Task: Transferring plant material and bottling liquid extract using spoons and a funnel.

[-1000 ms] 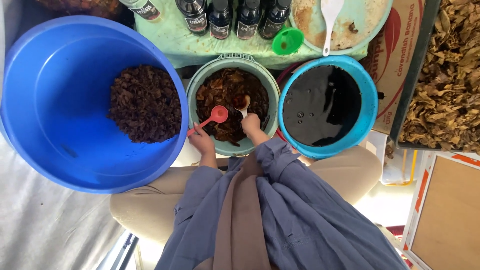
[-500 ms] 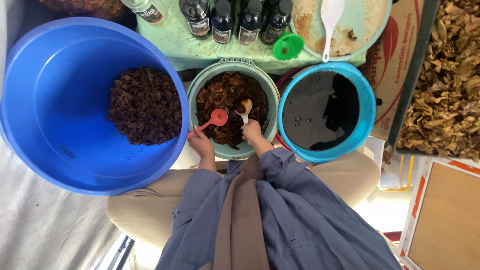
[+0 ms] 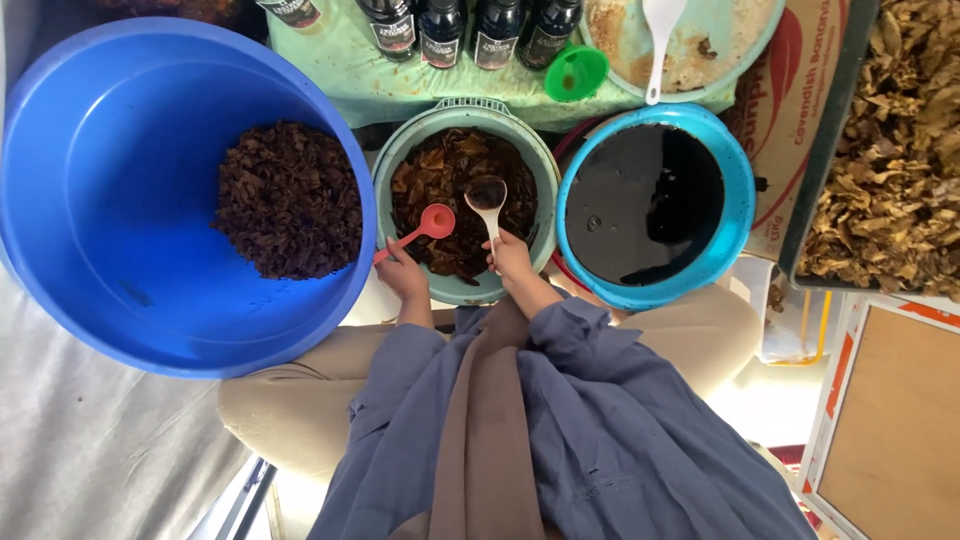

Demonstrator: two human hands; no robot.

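Single head view, straight down

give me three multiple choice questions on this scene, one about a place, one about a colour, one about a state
1. Where is the bowl of the white spoon that the right hand holds?
A. over the green basin
B. in the big blue tub
C. on the floor

2. What colour is the spoon in the left hand?
A. yellow
B. red
C. black

3. What does the light blue basin hold?
A. nothing
B. dry pale leaves
C. dark liquid

Answers:
1. A: the spoon's bowl sits above the dark leaves inside the green basin.
2. B: its round bowl and handle are red.
3. C: a glossy dark liquid fills it, with reflections on the surface.
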